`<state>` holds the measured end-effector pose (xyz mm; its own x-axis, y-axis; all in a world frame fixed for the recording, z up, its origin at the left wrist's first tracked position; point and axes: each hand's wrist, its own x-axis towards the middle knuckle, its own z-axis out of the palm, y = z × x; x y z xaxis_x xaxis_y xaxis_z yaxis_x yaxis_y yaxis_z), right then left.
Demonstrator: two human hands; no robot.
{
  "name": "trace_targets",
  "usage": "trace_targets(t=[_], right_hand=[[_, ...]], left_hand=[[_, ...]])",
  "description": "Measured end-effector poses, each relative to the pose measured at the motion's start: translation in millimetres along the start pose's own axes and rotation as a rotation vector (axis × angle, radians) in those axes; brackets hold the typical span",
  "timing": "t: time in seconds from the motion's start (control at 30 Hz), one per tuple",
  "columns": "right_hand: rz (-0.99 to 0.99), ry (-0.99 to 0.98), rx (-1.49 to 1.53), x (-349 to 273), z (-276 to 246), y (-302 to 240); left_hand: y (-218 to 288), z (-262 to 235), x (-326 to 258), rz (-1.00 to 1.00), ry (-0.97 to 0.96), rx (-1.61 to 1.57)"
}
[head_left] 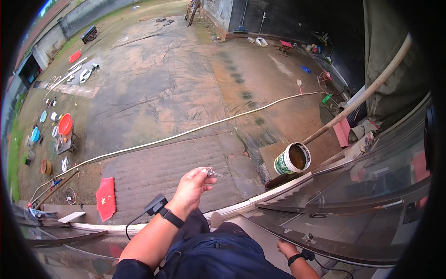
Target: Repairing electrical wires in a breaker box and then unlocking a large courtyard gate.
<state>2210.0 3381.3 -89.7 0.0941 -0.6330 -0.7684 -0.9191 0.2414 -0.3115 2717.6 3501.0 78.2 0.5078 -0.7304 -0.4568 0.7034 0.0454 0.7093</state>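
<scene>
Dark blue clothing is filling the lower edge, with both forearms rising from it. One left hand is pinching one small metal key in a fingertip grip, out over the brick paving. One right hand is resting low beside the glass door frame; whether its grip is clenched I cannot tell. The key is sitting only at the fingertips, so it could slip and be dropping onto the paving. One paint bucket is standing nearby, one long hose is crossing the yard.
</scene>
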Motion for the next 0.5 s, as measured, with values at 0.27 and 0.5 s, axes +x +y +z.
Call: trace_targets(t=[0.27, 0.5], right_hand=[[0.052, -0.214, 0.045, 29.0, 85.3, -63.2], [0.024, -0.232, 0.078, 100.4, 140.3, -232.8]], left_hand=[[15.1, -130.6, 74.4, -0.203, 0.168, 0.294], [59.7, -271.5, 145.0, -0.250, 0.297, 0.392]])
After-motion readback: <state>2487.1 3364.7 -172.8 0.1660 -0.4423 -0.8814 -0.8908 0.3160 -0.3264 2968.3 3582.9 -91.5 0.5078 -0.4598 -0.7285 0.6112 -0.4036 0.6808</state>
